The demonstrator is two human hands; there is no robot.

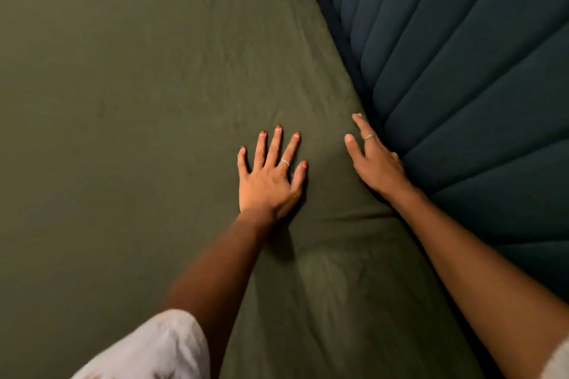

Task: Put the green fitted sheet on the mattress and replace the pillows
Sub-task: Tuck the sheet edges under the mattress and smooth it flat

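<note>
Both hands spread flat, left hand (271, 175) should smooth the green sheet (123, 101) while right hand (374, 160) tucks its edge beside the headboard (462, 55)

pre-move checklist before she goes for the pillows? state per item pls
1. Green fitted sheet covers the mattress top in view: ok.
2. Sheet smooth: not ok, creases remain around and below the left hand.
3. Edge tucked along the padded headboard: cannot tell; the right hand lies at that seam with some fingers out of sight at the gap.
4. Both hands free to pick something up: ok, both lie flat with straight fingers and hold nothing.
5. Sheet corners seated: cannot tell, no corner is in view.
6. Pillows located: cannot tell, none in view.
</note>
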